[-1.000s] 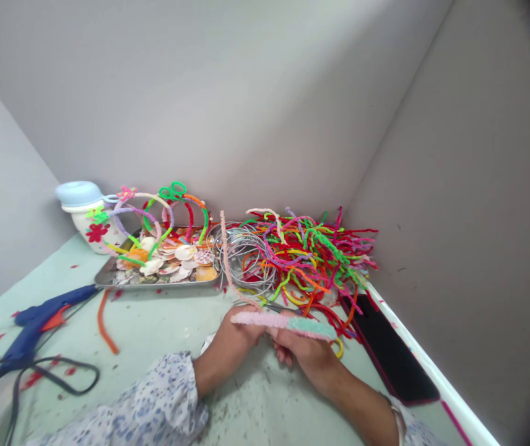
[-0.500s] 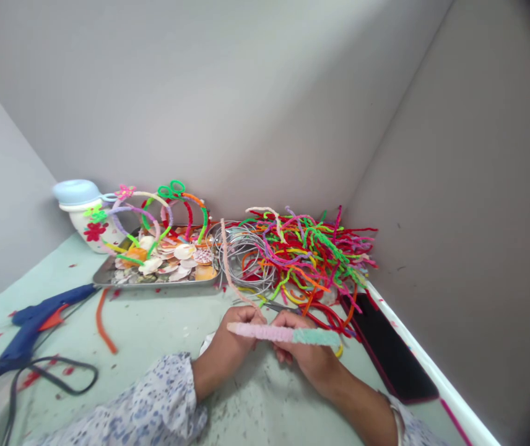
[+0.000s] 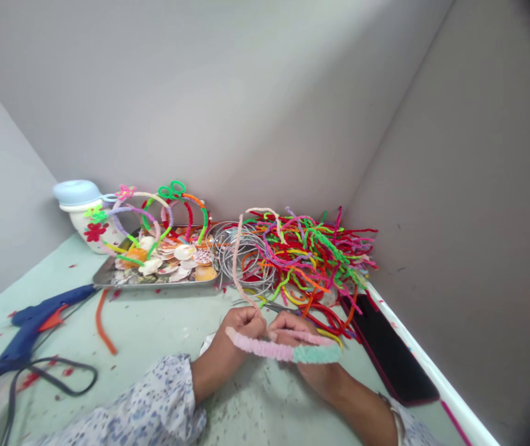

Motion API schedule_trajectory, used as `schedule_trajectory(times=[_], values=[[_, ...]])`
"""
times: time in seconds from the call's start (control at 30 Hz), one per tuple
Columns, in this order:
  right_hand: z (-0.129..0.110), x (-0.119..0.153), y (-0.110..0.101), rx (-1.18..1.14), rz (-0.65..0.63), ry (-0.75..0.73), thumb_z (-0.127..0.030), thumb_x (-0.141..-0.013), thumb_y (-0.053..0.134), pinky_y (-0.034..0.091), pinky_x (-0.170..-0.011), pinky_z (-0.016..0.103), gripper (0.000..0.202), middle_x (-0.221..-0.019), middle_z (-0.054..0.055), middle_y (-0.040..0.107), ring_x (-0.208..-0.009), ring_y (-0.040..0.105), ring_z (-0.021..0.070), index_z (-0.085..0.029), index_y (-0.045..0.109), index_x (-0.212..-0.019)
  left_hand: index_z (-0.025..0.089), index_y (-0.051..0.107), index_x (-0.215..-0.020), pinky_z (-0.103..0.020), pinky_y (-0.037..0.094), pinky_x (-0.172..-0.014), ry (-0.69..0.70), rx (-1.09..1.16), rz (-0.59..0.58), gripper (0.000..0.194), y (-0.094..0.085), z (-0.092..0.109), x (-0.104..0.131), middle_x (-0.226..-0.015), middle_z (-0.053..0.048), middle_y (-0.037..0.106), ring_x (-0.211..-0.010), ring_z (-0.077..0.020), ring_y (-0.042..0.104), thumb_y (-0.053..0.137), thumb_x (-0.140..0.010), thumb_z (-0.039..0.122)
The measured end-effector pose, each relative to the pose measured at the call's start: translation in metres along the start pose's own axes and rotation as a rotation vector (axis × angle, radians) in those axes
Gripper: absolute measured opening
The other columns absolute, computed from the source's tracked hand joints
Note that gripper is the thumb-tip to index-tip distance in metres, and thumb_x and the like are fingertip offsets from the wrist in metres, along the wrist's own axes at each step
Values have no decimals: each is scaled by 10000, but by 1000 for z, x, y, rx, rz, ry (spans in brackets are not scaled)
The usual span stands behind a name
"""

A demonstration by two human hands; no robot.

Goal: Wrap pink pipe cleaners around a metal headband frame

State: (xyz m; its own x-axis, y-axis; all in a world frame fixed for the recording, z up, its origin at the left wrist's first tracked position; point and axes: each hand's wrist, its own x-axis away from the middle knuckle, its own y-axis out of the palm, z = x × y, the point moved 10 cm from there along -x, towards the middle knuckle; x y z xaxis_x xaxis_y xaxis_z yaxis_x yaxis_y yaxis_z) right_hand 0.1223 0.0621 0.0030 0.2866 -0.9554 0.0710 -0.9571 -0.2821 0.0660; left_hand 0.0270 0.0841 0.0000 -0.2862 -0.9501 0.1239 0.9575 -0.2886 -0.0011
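A fuzzy curved band (image 3: 265,349), pale pink and lilac with a mint-green stretch on the right, bends in front of both hands. Closed in a pinch, my left hand (image 3: 232,344) grips a pale peach pipe cleaner (image 3: 237,260) whose long free end rises toward the wire coil. My right hand (image 3: 299,331) sits just beside it, fingers curled around the band's pink far end. The exact spot where pipe cleaner and band meet is hidden between the fingertips.
Behind lie a metal tray (image 3: 153,285) of shells, finished headbands (image 3: 204,217), coiled wire (image 3: 246,248) and a pipe cleaner heap (image 3: 321,248). At left are a blue glue gun (image 3: 23,334) with cord and a bottle (image 3: 83,210); at right, a dark phone (image 3: 390,347).
The band has tilted, its front dropping lower so its loop shape and far side now show. The peach pipe cleaner's free end has swung right. Both hands stay nearly in place.
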Motion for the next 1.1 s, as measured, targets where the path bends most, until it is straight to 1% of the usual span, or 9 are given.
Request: schedule_trajectory(times=[0.13, 0.23, 0.4, 0.53, 0.7, 0.77, 0.9, 1.0, 1.1], values=[[11, -2, -4, -10, 34, 108, -363, -763, 578, 309, -438, 217, 240, -479, -34, 504, -428, 426, 86, -170, 544, -625, 172, 439, -520, -218, 228, -438, -6, -55, 40, 239, -3, 3, 3, -455, 55, 401, -419, -74, 312, 494, -732, 266], [6, -1, -2, -78, 32, 119, -370, -761, 584, 309, -440, 216, 232, -513, -39, 508, -437, 432, 85, -176, 543, -641, 172, 426, -497, -225, 219, -435, -32, -103, 44, 295, -3, 3, 5, -446, 52, 399, -407, -73, 301, 473, -767, 281], [9, 3, -5, 58, 66, 171, -379, -774, 573, 314, -469, 227, 271, -484, -33, 490, -455, 420, 95, -178, 554, -594, 176, 400, -435, -235, 219, -437, -43, -174, 60, 328, -5, 6, 5, -398, 46, 381, -394, -80, 308, 466, -748, 251], [10, 4, -11, 223, 100, 140, -408, -801, 553, 339, -536, 254, 402, -473, -15, 482, -510, 455, 121, -181, 531, -470, 179, 400, -420, -233, 246, -451, -2, -213, 62, 293, -5, 16, 7, -397, 43, 385, -411, -89, 334, 468, -702, 221], [7, 4, -10, 240, 85, 70, -386, -804, 558, 331, -547, 262, 428, -470, -16, 477, -515, 457, 125, -188, 508, -429, 178, 431, -466, -229, 267, -453, 20, -180, 71, 246, -5, 24, 8, -423, 47, 394, -434, -97, 357, 488, -693, 254], [5, 3, -9, 211, 83, 69, -373, -797, 568, 325, -535, 257, 394, -476, -18, 489, -509, 453, 119, -184, 518, -454, 177, 422, -455, -228, 260, -452, 23, -195, 79, 253, -6, 22, 8, -416, 47, 389, -431, -94, 356, 488, -692, 236], [7, 2, -4, 23, 60, 142, -361, -766, 587, 291, -461, 229, 230, -487, -41, 495, -449, 410, 93, -183, 557, -624, 172, 383, -438, -222, 248, -452, -12, -189, 86, 337, -6, 12, 6, -414, 51, 367, -422, -78, 317, 481, -750, 257], [7, 0, -4, -115, 57, 147, -358, -755, 590, 301, -439, 212, 227, -497, -45, 494, -428, 416, 79, -177, 529, -632, 170, 415, -518, -207, 259, -452, 40, -76, 62, 333, -3, 14, 7, -457, 60, 381, -431, -70, 306, 500, -796, 333], [9, -3, -8, -219, 84, 122, -347, -756, 587, 299, -409, 201, 232, -507, -46, 497, -404, 421, 69, -172, 509, -626, 167, 485, -641, -194, 307, -483, 109, 13, 75, 250, -4, 22, 11, -538, 56, 450, -472, -73, 366, 557, -788, 356]])
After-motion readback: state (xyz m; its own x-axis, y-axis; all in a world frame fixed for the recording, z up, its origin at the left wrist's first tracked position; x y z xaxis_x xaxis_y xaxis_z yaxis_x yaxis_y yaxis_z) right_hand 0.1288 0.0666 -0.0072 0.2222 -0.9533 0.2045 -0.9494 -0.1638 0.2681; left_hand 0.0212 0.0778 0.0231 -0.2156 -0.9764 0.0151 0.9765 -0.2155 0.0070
